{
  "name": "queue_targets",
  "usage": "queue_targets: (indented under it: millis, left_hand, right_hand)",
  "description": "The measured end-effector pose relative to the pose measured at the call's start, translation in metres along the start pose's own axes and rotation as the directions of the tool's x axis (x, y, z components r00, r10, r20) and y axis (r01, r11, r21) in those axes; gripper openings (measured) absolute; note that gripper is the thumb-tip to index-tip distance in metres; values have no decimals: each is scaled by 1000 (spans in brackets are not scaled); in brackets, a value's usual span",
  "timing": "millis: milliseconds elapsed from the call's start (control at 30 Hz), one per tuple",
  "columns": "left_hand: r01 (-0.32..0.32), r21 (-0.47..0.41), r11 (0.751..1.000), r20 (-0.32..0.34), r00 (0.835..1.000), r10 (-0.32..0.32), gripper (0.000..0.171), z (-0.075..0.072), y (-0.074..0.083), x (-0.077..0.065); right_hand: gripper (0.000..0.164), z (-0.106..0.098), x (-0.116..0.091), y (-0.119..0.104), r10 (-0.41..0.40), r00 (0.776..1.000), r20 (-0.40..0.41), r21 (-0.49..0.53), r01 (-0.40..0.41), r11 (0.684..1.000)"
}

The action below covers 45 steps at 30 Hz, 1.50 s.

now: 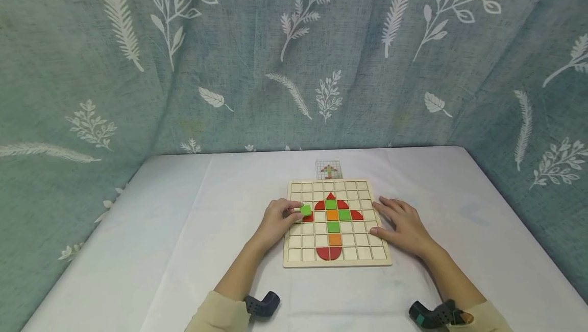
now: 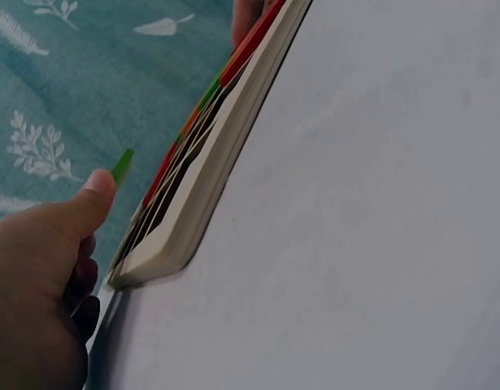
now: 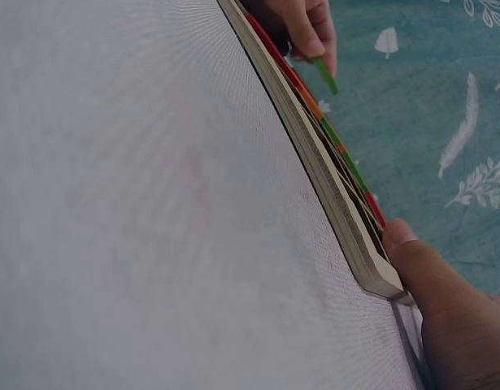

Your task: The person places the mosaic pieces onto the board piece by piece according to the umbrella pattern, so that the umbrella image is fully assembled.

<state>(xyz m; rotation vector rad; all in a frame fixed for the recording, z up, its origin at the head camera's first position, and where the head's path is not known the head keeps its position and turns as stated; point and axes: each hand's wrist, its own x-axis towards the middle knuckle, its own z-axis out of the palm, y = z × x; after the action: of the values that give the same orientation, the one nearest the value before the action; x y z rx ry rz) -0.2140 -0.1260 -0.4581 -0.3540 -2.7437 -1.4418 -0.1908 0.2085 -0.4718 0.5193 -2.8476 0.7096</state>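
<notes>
My left hand (image 1: 275, 222) pinches a green square tile (image 1: 305, 210) between thumb and fingertips, over the left side of a wooden grid board (image 1: 300, 255). In the left wrist view the green tile (image 2: 123, 165) is tilted and raised above the board's rim. A red piece (image 1: 309, 217) lies partly hidden behind the held tile and thumb. On the board, red, green and orange pieces form a figure, with a red triangle (image 1: 331, 196) at its top and red quarter-rounds (image 1: 323, 254) at its foot. My right hand (image 1: 404, 224) rests at the board's right edge, thumb and fingers spread along it.
A small pattern card (image 1: 328, 169) with a similar coloured figure lies just beyond the board's far edge. White cloth (image 1: 220, 209) covers the table. A green leaf-patterned curtain (image 1: 248, 41) hangs behind it. Dark devices (image 1: 264, 305) are strapped at both wrists.
</notes>
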Motion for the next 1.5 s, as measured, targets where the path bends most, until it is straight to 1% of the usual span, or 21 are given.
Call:
queue_targets:
  millis: [67,100,200,233,333,400,467,533,600,667,800,933,1100,1233,1367,1500]
  left_hand:
    - [-36,47,998,14,999,35,28,3,1,0]
    - [-62,85,994,13,998,61,27,4,1,1]
    - [-139,208,968,5,990,141,26,7,1,3]
    - [-156,237,959,6,987,159,26,8,2,4]
    - [-195,255,947,31,981,194,26,10,3,3]
    - [-207,242,948,43,978,203,28,11,4,3]
    - [-207,222,953,44,978,203,30,12,5,2]
    - [-204,202,958,32,979,201,31,13,5,2]
    - [-205,182,962,15,979,206,29,13,5,2]
    - [-207,179,962,-1,978,211,24,14,5,2]
    - [-199,216,956,-17,978,208,19,17,4,4]
    - [-196,252,948,-28,977,209,20,21,4,4]
    - [-215,289,933,-17,973,230,24,23,5,3]
    - [-238,317,918,-3,968,252,23,26,7,4]
    - [-235,323,917,7,969,246,22,27,9,5]
    - [-222,323,920,0,972,234,24,27,10,5]
  right_hand:
    - [71,1,0,-1,-4,1000,-5,2,4,1000]
    - [71,1,1,-1,-4,1000,-6,2,4,1000]
    - [71,0,1,-2,-3,1000,-9,1,3,1000]
    - [71,0,2,-2,-2,1000,-7,1,2,1000]
    - [71,0,2,-3,5,1000,-1,1,-5,1000]
    - [71,-1,1,-3,6,1000,1,-1,-6,1000]
    - [71,-1,0,-4,0,1000,-7,-2,0,1000]
    - [70,-1,0,-4,-5,1000,-14,0,5,1000]
    - [70,-2,0,-4,-8,1000,-19,-1,8,1000]
    - [70,-2,0,-4,-7,1000,-20,1,7,1000]
    - [70,-1,0,-3,-8,1000,-17,5,8,1000]
    - [70,1,0,-4,-9,1000,-23,7,9,1000]
    - [70,3,-1,-4,-6,1000,-30,3,6,1000]
    - [70,1,-1,-3,-12,999,-34,-8,12,1000]
    - [70,0,-1,-2,-9,1000,-25,-14,8,1000]
    - [71,-1,0,-1,1,1000,-3,-9,-1,1000]
